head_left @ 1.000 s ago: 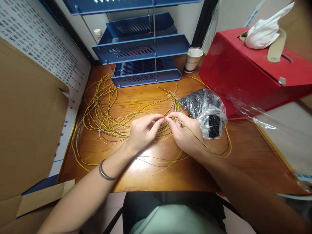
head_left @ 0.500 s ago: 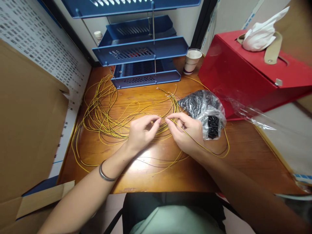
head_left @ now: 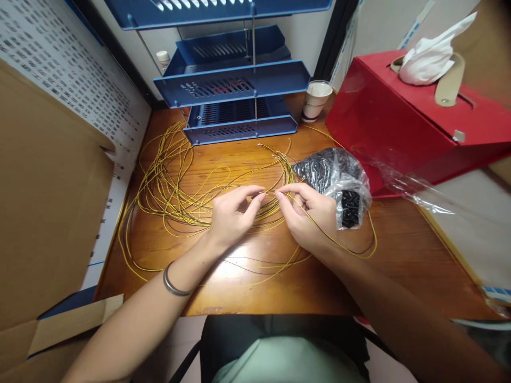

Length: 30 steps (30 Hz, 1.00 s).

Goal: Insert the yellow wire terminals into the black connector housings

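Observation:
My left hand [head_left: 235,213] is closed in a pinch, thumb and forefinger together at the tips of thin wire; what exactly sits between them is too small to make out. Facing it a short gap away, my right hand [head_left: 309,213] pinches a yellow and dark wire [head_left: 315,222], which runs back over the palm side and loops out to the right of the wrist. Behind both hands lies a loose coil of yellow and dark wires [head_left: 159,186], its bare ends gathered near the middle. A clear plastic bag of small black parts [head_left: 323,165] rests just beyond my right hand.
A blue tiered letter tray [head_left: 239,130] stands at the back of the wooden table [head_left: 303,292], a paper cup [head_left: 315,101] beside it. To the right is a red tissue box [head_left: 383,111]. Cardboard [head_left: 48,186] borders the left side.
The gap between my fingertips has widened slightly, my right hand shifting a little to the right. Both hands keep their pinch, and the view has shifted very slightly.

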### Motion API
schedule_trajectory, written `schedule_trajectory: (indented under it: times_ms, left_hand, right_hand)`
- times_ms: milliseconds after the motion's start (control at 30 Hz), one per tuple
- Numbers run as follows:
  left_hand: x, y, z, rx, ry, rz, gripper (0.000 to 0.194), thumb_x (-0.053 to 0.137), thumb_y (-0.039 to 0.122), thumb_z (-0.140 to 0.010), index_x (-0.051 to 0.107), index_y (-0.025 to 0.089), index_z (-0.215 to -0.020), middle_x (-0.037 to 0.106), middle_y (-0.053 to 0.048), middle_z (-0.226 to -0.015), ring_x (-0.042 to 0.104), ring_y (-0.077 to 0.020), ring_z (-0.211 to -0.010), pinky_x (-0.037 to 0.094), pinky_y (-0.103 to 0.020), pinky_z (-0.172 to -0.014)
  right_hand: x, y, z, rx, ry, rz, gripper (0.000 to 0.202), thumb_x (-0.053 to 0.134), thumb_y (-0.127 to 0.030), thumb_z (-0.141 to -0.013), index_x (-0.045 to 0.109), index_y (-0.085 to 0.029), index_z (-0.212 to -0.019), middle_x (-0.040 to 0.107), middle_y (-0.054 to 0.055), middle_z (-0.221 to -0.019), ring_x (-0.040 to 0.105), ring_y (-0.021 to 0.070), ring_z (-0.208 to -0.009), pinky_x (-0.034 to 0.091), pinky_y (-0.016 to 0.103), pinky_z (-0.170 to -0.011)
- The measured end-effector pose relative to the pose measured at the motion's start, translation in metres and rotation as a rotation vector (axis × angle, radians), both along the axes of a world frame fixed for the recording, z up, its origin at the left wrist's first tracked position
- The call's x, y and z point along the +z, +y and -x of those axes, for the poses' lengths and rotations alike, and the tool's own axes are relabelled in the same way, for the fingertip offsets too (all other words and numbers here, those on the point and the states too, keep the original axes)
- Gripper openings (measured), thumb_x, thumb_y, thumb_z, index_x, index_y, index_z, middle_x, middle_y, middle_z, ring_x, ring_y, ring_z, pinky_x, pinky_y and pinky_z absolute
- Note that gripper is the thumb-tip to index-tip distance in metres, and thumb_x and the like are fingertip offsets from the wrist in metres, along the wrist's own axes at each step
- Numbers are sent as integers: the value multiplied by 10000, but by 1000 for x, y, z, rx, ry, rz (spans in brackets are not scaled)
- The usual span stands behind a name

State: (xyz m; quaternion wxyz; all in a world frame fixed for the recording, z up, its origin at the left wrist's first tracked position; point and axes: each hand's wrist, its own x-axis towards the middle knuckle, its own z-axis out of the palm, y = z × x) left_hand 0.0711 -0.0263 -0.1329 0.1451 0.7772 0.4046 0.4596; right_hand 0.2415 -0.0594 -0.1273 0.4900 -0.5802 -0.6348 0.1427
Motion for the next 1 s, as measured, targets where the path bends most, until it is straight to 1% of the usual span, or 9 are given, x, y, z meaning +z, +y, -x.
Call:
schedule_trajectory:
  times_ms: [233,433,700,867,1000]
  left_hand:
    - [0,1,1,-32,34,-44,135,643,213,-953,759,149,-925,794,-43,-846,675,-101,-654,529,-203,-665]
    - [0,0,1,-56,61,-40,139,623,220,-968,735,151,-922,777,-42,-831,660,-108,-653,512,-214,-668]
    - [0,0,2,-48,74,-27,154,599,229,-981,720,160,-916,773,-39,-836,664,-114,-673,525,-224,-695]
    - [1,0,1,-41,11,-23,135,621,226,-971,728,158,-925,783,-41,-861,683,-109,-695,532,-209,-693]
    - [1,0,1,-2,-30,-3,148,633,248,-968,737,158,-913,784,-43,-844,682,-113,-686,531,-214,-680]
  right_hand:
    - [0,0,0,21,27,14,105,653,-273,-883,721,-200,-851,343,-99,-478,357,80,-429,330,232,-507]
    - [1,-1,1,59,37,39,108,650,-256,-881,732,-196,-918,348,-103,-484,361,82,-430,341,235,-517]
    - [-2,1,-2,61,-23,43,121,643,-275,-894,736,-207,-858,393,-86,-477,392,89,-446,352,231,-534]
    - [-1,1,-3,69,-34,57,131,637,-288,-911,734,-207,-875,404,-82,-493,382,88,-449,337,228,-521]
    - [1,1,-3,53,-9,73,151,625,-308,-921,729,-204,-886,418,-76,-502,390,93,-453,341,232,-517]
